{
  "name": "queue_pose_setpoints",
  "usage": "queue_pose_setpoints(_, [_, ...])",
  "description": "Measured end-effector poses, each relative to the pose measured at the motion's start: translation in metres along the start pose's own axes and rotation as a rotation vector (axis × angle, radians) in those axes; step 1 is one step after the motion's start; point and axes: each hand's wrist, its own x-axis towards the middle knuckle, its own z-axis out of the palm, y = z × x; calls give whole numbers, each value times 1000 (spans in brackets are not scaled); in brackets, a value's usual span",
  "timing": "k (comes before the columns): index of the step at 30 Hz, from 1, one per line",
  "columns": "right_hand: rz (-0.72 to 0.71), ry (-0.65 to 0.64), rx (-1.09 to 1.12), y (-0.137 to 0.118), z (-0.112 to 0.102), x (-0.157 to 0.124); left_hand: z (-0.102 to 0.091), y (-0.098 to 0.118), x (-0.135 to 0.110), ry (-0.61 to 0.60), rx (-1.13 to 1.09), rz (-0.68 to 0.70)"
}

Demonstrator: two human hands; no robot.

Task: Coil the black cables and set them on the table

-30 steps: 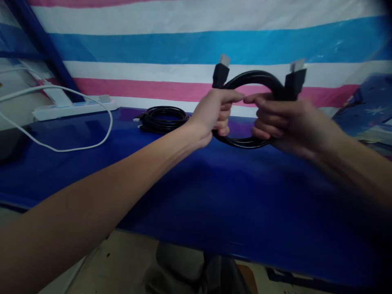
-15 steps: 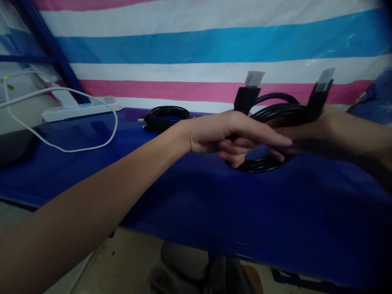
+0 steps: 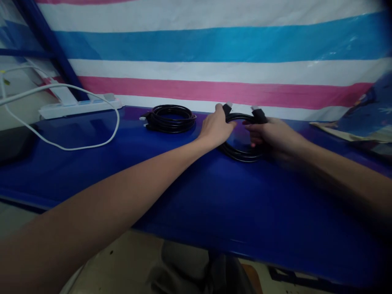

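Between my hands, low over the blue table or resting on it, is a coiled black cable [image 3: 240, 155] with two capped plugs pointing up. My left hand [image 3: 216, 125] is closed on the coil's left side, next to one plug. On the right side my right hand [image 3: 269, 132] grips the coil near the other plug, its fingers curled inside the loop. A second coiled black cable [image 3: 171, 130] lies on the table to the left of my left hand, its light plug ends facing left.
The blue table [image 3: 196, 204] stretches across the view. At its back left sits a white power strip [image 3: 81, 109] with a looping white cord [image 3: 118, 122]. A dark flat object [image 3: 16, 143] lies at the left edge. A striped sheet [image 3: 196, 45] hangs behind.
Both hands have moved down and away from me with the coiled cable, toward the back of the table. They are farther apart, one on each side of the coil. The other coil stays put.
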Motion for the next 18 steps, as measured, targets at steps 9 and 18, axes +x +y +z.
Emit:
queue_pose_setpoints(9, [-169, 169, -659, 32, -16, 40, 1, -7, 21, -276, 440, -17])
queue_pose_setpoints(18, [-268, -81, -641, 30, -26, 43, -1, -12, 37, -370, 383, 285])
